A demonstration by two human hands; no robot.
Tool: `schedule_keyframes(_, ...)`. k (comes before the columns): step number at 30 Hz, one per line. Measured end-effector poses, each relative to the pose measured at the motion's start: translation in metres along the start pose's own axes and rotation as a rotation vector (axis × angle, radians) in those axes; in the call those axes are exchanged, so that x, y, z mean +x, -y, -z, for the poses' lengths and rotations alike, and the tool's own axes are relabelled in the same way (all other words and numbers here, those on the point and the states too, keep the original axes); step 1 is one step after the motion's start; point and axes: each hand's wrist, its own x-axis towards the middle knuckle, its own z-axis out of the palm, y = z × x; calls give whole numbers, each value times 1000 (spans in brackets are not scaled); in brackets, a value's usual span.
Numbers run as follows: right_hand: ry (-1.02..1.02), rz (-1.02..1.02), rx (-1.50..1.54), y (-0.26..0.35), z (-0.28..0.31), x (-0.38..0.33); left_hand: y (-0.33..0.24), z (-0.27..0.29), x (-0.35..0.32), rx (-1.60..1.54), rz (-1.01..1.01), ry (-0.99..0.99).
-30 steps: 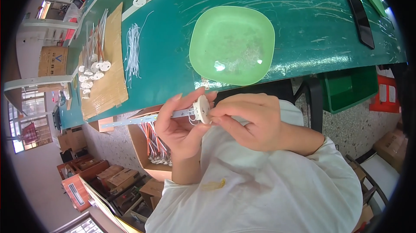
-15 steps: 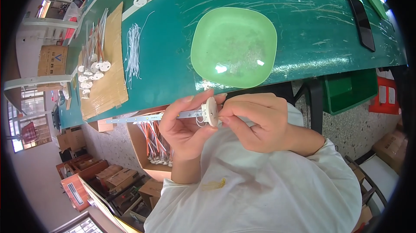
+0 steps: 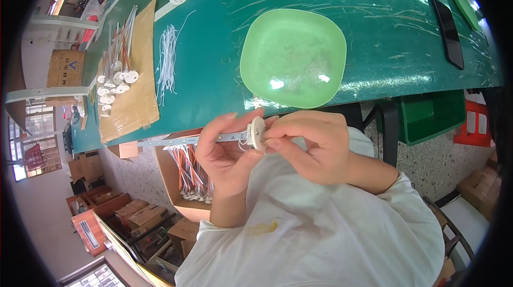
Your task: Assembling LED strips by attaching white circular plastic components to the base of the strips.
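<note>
My left hand (image 3: 227, 156) is closed around a white round end cap (image 3: 257, 133), its fingers above and thumb below the rim. A narrow LED strip (image 3: 187, 140) runs from the back of the cap out to the left, passing behind my fingers. Thin white wire (image 3: 243, 142) loops at the joint between strip and cap. My right hand (image 3: 312, 145) pinches with thumb and forefinger right at the cap's outer face. Whatever is between those fingertips is hidden or too small to make out.
Beyond my hands stands a light green square bowl (image 3: 294, 57) on the green table (image 3: 211, 57). Left of it lie white wires (image 3: 167, 63) and cardboard (image 3: 133, 89) bearing capped strips. A black phone (image 3: 448, 33) is at right. Below the table edge is a carton (image 3: 195, 210) of strips.
The cap has turned slightly in my left hand and the strip's angle has shifted a little. My right fingertips have moved slightly left, closer against the cap. The whole view has shifted slightly.
</note>
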Motion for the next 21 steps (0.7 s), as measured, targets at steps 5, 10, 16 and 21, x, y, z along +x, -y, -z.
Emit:
schedule_keyframes(5, 48, -116, 23, 2, 4, 0, 1, 0, 0, -5, 41, -14)
schedule_keyframes(10, 21, -76, -43, 4, 5, -1, 4, -4, -1, -7, -23, 8)
schedule_keyframes(16, 23, 13, -161, 9, 8, 1, 4, -9, -1, -24, -57, 2)
schedule_keyframes(21, -5, 26, -147, 8, 3, -4, 6, -10, -4, -15, -60, -13)
